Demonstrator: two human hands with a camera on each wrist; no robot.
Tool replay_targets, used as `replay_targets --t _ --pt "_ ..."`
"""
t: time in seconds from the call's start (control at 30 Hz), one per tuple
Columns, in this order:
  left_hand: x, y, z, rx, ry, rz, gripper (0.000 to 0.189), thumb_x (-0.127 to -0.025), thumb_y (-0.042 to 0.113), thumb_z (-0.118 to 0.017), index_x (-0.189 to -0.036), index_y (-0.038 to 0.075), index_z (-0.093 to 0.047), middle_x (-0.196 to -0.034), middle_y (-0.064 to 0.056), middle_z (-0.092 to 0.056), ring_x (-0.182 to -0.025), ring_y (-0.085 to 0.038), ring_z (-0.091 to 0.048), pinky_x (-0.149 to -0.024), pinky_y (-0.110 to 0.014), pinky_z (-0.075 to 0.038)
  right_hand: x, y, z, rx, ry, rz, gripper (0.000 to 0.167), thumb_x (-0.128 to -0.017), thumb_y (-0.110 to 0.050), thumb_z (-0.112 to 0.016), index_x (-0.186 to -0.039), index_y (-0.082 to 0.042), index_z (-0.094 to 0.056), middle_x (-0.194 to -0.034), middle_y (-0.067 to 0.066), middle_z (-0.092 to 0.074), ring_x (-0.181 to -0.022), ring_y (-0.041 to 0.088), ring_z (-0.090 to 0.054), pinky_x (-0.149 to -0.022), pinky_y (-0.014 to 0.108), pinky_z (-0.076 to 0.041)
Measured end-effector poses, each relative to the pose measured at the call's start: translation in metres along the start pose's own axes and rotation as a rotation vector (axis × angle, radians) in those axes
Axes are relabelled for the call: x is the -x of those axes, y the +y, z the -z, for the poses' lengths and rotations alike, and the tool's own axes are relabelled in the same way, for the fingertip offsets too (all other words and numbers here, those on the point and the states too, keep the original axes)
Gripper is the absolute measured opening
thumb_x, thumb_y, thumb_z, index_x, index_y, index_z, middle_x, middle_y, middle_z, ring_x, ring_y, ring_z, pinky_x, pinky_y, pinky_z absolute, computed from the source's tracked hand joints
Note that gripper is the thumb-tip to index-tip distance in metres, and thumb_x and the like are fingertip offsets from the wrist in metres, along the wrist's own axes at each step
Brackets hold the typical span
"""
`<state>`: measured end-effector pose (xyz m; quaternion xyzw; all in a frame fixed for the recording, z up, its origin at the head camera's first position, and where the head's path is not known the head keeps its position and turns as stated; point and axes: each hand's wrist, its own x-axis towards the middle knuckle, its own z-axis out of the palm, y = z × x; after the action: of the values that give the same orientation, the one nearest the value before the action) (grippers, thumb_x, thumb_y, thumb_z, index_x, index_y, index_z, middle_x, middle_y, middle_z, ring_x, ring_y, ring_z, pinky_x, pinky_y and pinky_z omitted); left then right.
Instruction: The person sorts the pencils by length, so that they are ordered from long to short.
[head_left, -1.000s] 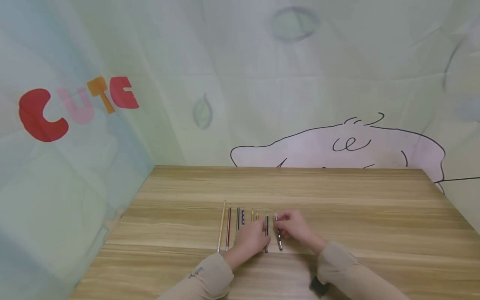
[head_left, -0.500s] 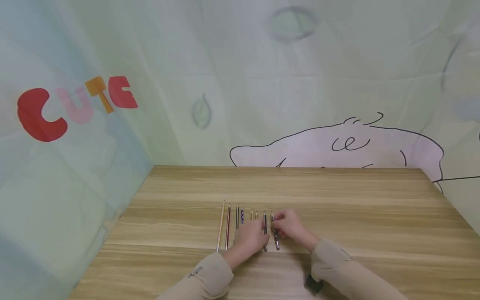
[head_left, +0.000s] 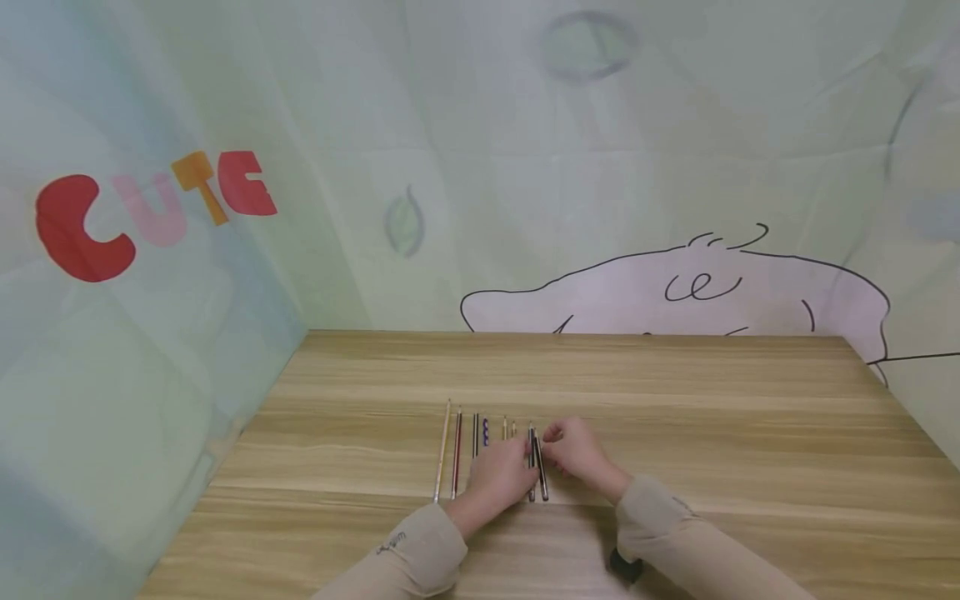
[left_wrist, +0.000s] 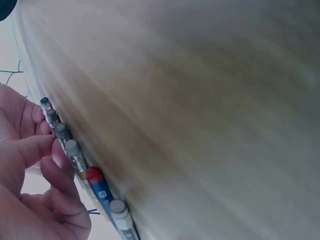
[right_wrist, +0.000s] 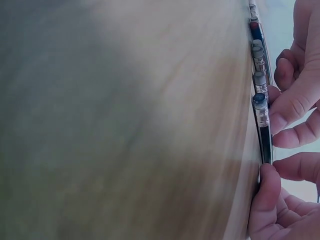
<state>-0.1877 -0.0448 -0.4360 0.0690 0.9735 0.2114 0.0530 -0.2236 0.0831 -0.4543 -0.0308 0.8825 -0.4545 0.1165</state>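
A row of pencils lies on the wooden table. My left hand (head_left: 504,473) reaches over the middle of the row, its thumb and index finger holding a dark pencil (head_left: 532,455). My right hand (head_left: 576,450) pinches the rightmost dark pencil (head_left: 542,477), which lies slightly slanted beside the other one. Seen from the right wrist, that pencil (right_wrist: 262,116) has a dark eraser in a silver band, with my right thumb and index finger at its shaft. Further left lie a yellowish pencil (head_left: 443,450) and a dark red pencil (head_left: 457,450). My left hand partly hides the middle ones.
Between them lie a black striped pencil (head_left: 476,433) and a purple-patterned one (head_left: 486,432); two light wood-coloured pencils (head_left: 505,429) show beyond my left hand. The wooden table (head_left: 360,375) meets a printed curtain (head_left: 375,275) at its back and left edges.
My right hand has shifted left with the rightmost pencil, narrowing the gap to the dark pencil beside it. My left hand has stayed nearly still.
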Motion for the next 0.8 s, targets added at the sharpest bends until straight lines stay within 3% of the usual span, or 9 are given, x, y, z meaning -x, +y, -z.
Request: replay_targets --t 0.33,0.8 --pt "0.0009 0.0008 0.0006 0.002 -0.011 0.011 0.021 -0.071 0.019 -0.066 -0.090 0.012 -0.060 -0.056 0.005 -0.049 -0.046 -0.010 -0.042 -0.041 -0.022 -0.033 0.0033 -0.0021 0.0016 0.028 -0.008 0.010 0.019 -0.071 -0.008 -0.066 -0.087 0.000 -0.059 -0.055 0.004 -0.055 -0.039 0.010 -0.043 -0.037 0.019 -0.037" --pt "0.0008 0.0021 0.0011 0.000 -0.019 0.029 0.021 -0.072 0.023 -0.066 -0.090 0.012 -0.059 -0.055 0.005 -0.048 -0.046 -0.010 -0.042 -0.041 -0.022 -0.033 0.0022 0.0001 0.0001 0.021 -0.005 0.026 0.024 -0.070 0.000 -0.063 -0.093 0.004 -0.058 -0.054 0.004 -0.054 -0.040 0.010 -0.044 -0.038 0.020 -0.038"
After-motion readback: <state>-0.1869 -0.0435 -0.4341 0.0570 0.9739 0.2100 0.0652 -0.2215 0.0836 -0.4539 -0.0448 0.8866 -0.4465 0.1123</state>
